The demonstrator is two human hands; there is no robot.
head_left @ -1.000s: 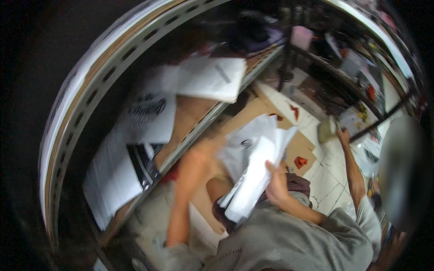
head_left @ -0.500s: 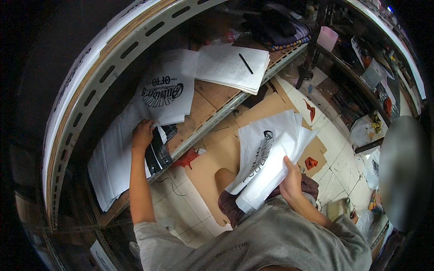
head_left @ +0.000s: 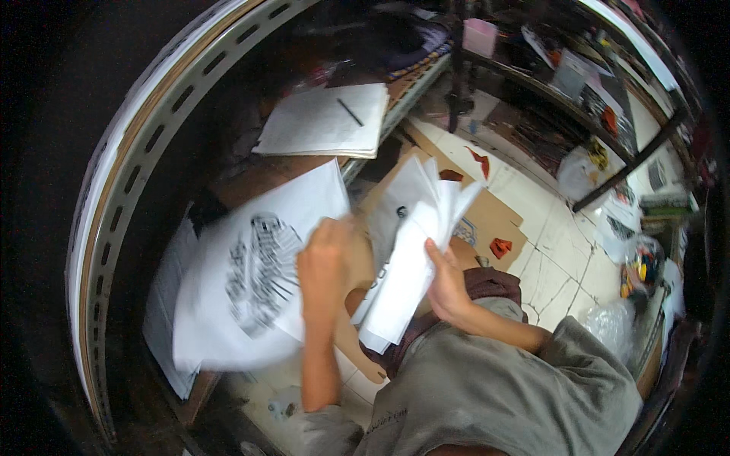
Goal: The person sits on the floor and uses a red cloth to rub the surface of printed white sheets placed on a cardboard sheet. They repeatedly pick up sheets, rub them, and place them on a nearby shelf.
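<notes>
My left hand (head_left: 325, 254), blurred by motion, is closed at the right edge of a large white sheet (head_left: 220, 304) with black lettering and a ray-like design. The sheet hangs tilted over the shelf's front edge and is smeared too. A folded bundle of white, slightly translucent sheets (head_left: 403, 262) leans across my lap, its upper ends fanned apart. My right hand (head_left: 449, 285) grips that bundle along its right side, with the thumb on top. Behind the loose sheet, a stack of white sheets (head_left: 163, 311) lies on the shelf, partly covered.
A pad of white paper (head_left: 327, 121) with a black pen (head_left: 350, 112) lies farther back on the shelf. Brown cardboard (head_left: 487, 220) and orange-red scraps (head_left: 500, 248) cover part of the tiled floor. At right stands a dark rack (head_left: 547, 95) holding a pink container (head_left: 479, 38).
My left hand has lifted the printed sheet off the shelf and brought it rightward toward my lap. My right hand still holds the bundle. The whole view has shifted.
</notes>
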